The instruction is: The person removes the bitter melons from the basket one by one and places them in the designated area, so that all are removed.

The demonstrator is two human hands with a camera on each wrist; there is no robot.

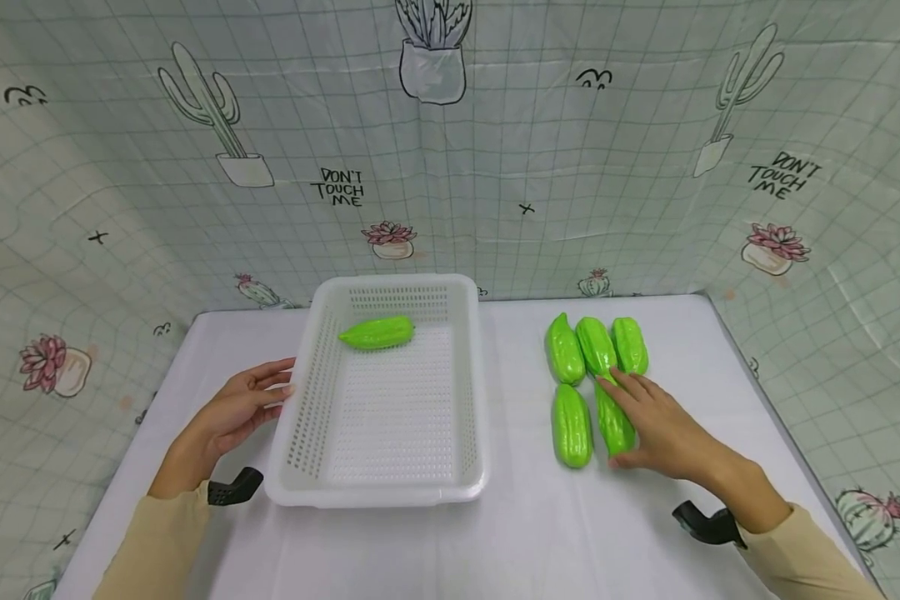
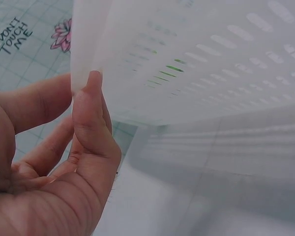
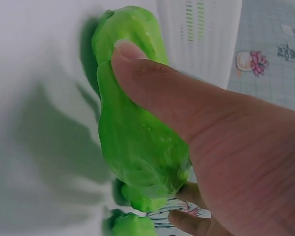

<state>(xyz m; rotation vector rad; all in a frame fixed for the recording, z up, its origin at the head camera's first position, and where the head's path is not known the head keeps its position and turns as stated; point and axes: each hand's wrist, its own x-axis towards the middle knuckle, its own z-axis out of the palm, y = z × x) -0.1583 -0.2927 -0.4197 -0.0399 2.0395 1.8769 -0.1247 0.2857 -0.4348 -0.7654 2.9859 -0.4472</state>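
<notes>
A white perforated plastic basket (image 1: 378,497) stands left of the middle, with one glossy, ribbed green vegetable (image 1: 378,332), like a bitter melon, lying inside near its back. My left hand (image 1: 243,404) pinches the basket's left rim between thumb and fingers; the rim hides some fingertips in the left wrist view. On the right, my right hand (image 1: 660,425) spreads over a green vegetable (image 1: 613,421) in the near row. In the right wrist view its thumb (image 3: 147,73) lies across that vegetable's narrow end, while the other fingers reach the far end. Its contact is partly hidden.
Beside the right hand lie more green vegetables: one (image 1: 572,426) in the near row and several (image 1: 565,350) in the row behind. A white cloth (image 1: 525,533) covers the table. A patterned curtain (image 1: 450,167) stands behind and at both sides.
</notes>
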